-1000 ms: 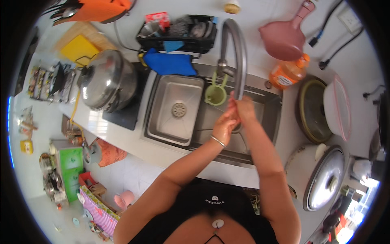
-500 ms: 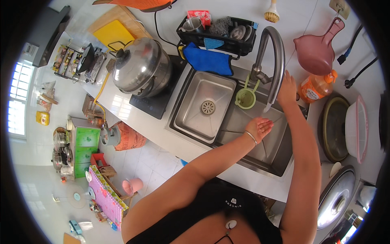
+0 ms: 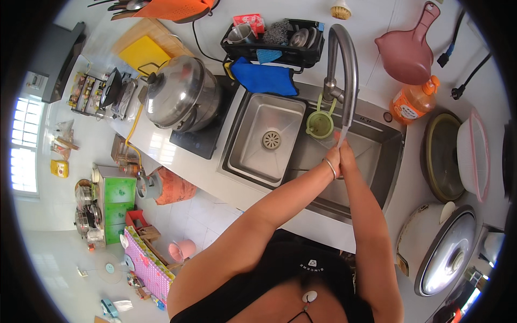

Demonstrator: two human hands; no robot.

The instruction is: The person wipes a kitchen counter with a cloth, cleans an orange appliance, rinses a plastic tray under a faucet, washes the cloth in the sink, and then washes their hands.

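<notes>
Under the curved metal faucet (image 3: 353, 70), a thin stream of water (image 3: 342, 134) runs onto my two hands, which are pressed together over the right sink basin (image 3: 369, 156). My left hand (image 3: 333, 157), with a silver bangle at its wrist, comes in from the left. My right hand (image 3: 348, 155) meets it from the near right. Their fingers overlap and blur in the water, so whether either is open or closed does not show. A small green strainer (image 3: 320, 125) hangs below the faucet base, just beyond my hands.
The left basin (image 3: 257, 161) has a drain. A blue cloth (image 3: 264, 78) hangs below a black rack (image 3: 242, 53). Left stands a steel steamer pot (image 3: 186, 94) on a cooktop. At right are an orange soap bottle (image 3: 412, 102), basins (image 3: 444, 153) and a lidded pot (image 3: 447, 253).
My right hand has come from beside the faucet down to my left hand, and the two now touch. Water now visibly runs from the spout. The view has shifted slightly.
</notes>
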